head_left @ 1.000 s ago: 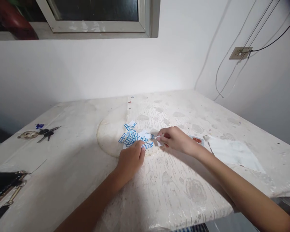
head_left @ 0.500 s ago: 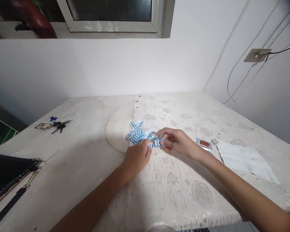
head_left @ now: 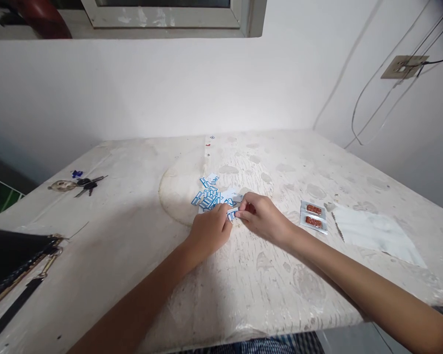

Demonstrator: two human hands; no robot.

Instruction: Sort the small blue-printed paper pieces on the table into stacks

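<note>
In the head view, my left hand [head_left: 211,227] has its fingers closed on a small white paper piece with blue lines [head_left: 232,213]. My right hand [head_left: 260,215] pinches the same piece at its right end, thumb against forefinger. Just beyond my left hand lies a loose heap of blue-edged paper pieces [head_left: 207,198], overlapping one another. A pale slip at the heap's right side reaches toward my right fingers; whether they touch it I cannot tell. Part of the held piece is hidden behind my fingers.
To the right lie a foil blister pack [head_left: 313,216] with reddish-brown contents and a white cloth or tissue [head_left: 378,236]. Keys [head_left: 88,184] with a fob lie at the left, near a black bag [head_left: 20,260]. The table [head_left: 280,290] meets a white wall.
My right hand has moved left and its fingers have closed in on the paper piece near my left hand. More of the blister pack shows now. The view has tilted slightly down.
</note>
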